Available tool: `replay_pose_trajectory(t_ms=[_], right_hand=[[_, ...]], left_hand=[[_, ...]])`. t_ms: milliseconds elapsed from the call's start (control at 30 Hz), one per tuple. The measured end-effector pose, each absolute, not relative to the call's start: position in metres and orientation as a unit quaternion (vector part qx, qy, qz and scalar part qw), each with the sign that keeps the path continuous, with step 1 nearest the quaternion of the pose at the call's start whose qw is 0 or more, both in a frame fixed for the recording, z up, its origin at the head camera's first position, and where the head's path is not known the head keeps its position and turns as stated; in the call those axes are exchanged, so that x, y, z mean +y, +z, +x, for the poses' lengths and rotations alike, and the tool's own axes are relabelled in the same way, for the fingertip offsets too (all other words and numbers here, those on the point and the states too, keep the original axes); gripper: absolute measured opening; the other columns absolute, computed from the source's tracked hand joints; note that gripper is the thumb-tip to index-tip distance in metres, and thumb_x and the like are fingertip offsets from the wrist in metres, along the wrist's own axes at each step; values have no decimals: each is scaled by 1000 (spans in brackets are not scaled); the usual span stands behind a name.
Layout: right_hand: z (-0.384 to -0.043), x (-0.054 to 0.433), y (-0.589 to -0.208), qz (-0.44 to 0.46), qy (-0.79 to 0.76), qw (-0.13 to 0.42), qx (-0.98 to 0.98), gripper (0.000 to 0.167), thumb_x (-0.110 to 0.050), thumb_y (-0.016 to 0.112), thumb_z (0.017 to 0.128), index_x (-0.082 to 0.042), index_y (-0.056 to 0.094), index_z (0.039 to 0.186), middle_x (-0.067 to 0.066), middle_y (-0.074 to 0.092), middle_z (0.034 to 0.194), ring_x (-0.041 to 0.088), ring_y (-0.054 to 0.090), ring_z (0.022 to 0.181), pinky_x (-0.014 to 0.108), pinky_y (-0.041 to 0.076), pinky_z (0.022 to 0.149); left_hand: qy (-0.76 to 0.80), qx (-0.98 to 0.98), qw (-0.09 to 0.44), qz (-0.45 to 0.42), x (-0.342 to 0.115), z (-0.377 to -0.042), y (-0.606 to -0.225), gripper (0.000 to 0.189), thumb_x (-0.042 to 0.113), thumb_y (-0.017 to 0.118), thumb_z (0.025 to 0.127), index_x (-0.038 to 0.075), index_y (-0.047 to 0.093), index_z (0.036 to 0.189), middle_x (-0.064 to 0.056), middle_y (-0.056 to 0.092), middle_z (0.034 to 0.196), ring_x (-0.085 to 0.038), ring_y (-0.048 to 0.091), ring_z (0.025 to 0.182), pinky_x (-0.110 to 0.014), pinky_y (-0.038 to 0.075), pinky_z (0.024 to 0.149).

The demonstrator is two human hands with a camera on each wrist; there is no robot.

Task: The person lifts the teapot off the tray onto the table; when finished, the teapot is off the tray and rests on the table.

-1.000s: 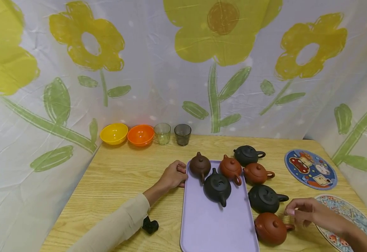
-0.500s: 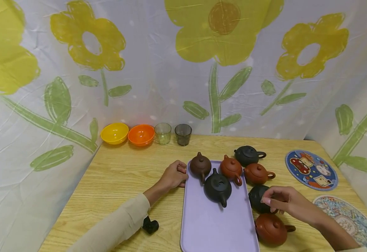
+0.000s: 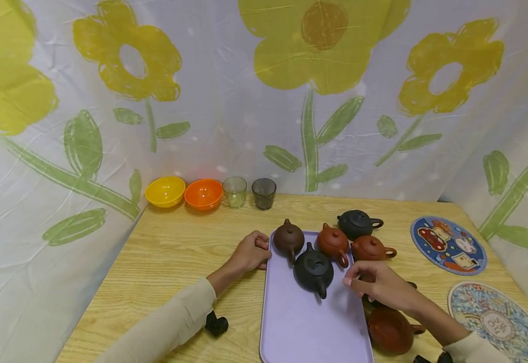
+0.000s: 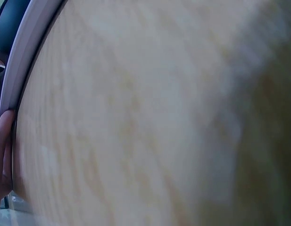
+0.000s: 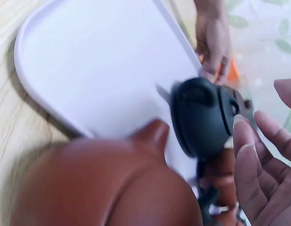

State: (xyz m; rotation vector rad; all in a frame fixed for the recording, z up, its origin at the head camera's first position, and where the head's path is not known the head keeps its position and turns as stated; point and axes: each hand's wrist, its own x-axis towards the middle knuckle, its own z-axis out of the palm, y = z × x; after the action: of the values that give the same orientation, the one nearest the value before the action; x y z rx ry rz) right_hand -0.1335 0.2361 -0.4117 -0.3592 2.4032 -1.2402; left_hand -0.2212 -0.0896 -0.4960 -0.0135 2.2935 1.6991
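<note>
A lilac tray (image 3: 311, 322) holds a dark brown teapot (image 3: 288, 239), a reddish-brown teapot (image 3: 332, 241) and a black teapot (image 3: 313, 271). My left hand (image 3: 248, 252) grips the tray's left edge near its far corner. Over the tray's right edge hovers my right hand (image 3: 384, 286), fingers loosely bent, holding nothing, close to the black teapot's handle. Beneath that hand, a second black teapot is mostly hidden. Right of the tray stand another reddish-brown teapot (image 3: 390, 330), an orange-brown teapot (image 3: 370, 248) and a further black teapot (image 3: 356, 224).
A yellow bowl (image 3: 165, 191), an orange bowl (image 3: 204, 194), a clear greenish glass (image 3: 234, 192) and a dark glass (image 3: 264, 193) line the table's back edge. Two round mats, one blue (image 3: 448, 245) and one patterned (image 3: 500, 322), lie at the right.
My right hand has moved left from beside the near reddish-brown teapot's handle, across the black teapot, to above the tray's edge. My left hand and the teapots have stayed put.
</note>
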Motion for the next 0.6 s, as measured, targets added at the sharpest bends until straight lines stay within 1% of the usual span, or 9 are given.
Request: replay_pose_trajectory(t_ms=[67,200,300,500,600], right_hand=[[-135,229,-414,-132,-438,205,865,24,-29,68,94,-6,71,102,8,65,87,23,60,73,27,51,56],[-136,215,-419,-123,-435,213,867,23,-32,68,93,-10,72,96,5,64,86,22,59,72,30,50,58],[-138,206,-423,-108,-433,219,867,25,-36,69,92,-11,71,91,5,62,80,20,57,69,30,49,54],[-140,195,-434,-102,-430,218,870,29,-36,74,89,-8,71,81,7,61,65,15,53,58,28,45,47],[-140,191,-439,-100,-420,216,876,29,-36,77,86,-9,70,77,3,58,61,15,52,59,28,43,48]], left_hand=[[588,796,142,-4,-90,-221,-495,42,-3,65,81,2,55,121,-13,57,103,-18,62,75,-34,62,56],[590,795,143,-2,-90,-221,-495,42,-2,65,81,1,55,122,-14,57,104,-19,62,75,-35,62,57],[593,792,146,-1,-90,-221,-494,42,-2,65,82,1,55,122,-14,57,105,-19,63,76,-35,62,58],[597,789,148,1,-90,-221,-494,42,-3,65,82,1,54,122,-14,56,104,-19,62,76,-35,63,58],[596,789,148,-2,-90,-220,-494,42,-3,65,81,1,55,122,-13,56,104,-19,62,76,-35,62,58]])
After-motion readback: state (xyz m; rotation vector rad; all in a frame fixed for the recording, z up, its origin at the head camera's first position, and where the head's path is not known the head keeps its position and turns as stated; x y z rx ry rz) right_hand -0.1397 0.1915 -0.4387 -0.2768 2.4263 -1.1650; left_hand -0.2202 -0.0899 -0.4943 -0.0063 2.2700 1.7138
